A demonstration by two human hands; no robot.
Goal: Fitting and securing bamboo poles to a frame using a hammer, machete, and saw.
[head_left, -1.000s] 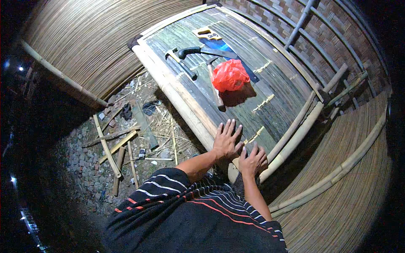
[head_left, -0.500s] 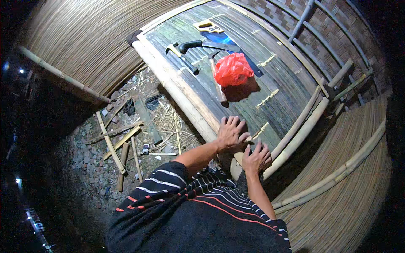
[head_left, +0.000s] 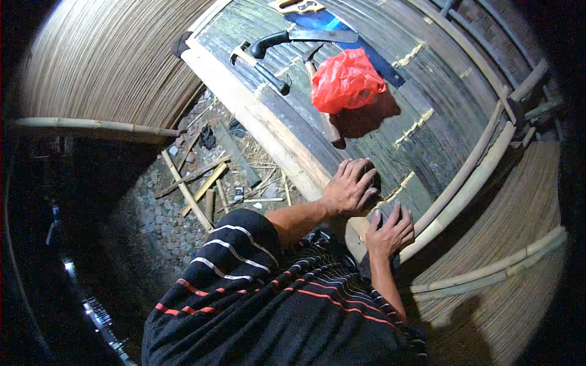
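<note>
Both my hands rest at the near corner of a raised platform of split bamboo slats (head_left: 452, 134). My left hand (head_left: 352, 186) lies palm down on the slats by the pale edge board (head_left: 274, 137), fingers bent slightly and apart, holding nothing visible. Close to its right, my right hand (head_left: 389, 232) presses on the corner beside the round bamboo rail (head_left: 455, 201), its fingers spread and its palm hidden. Beyond them are a red plastic bag (head_left: 347, 79), a wooden-handled hammer (head_left: 329, 129) partly under it, and a claw hammer (head_left: 259, 67).
Farther back lie a black-handled machete (head_left: 317, 36) and a handsaw with a blue blade (head_left: 381, 61). Bamboo strips (head_left: 186, 189) and rubble litter the ground at left. Slatted walls (head_left: 110, 67) stand around the platform, with a bamboo pole (head_left: 494, 268) at right.
The view has come closer to the platform and tilted, so the tools sit higher in the picture. My hands stay at the same corner; the left fingers look slightly more bent.
</note>
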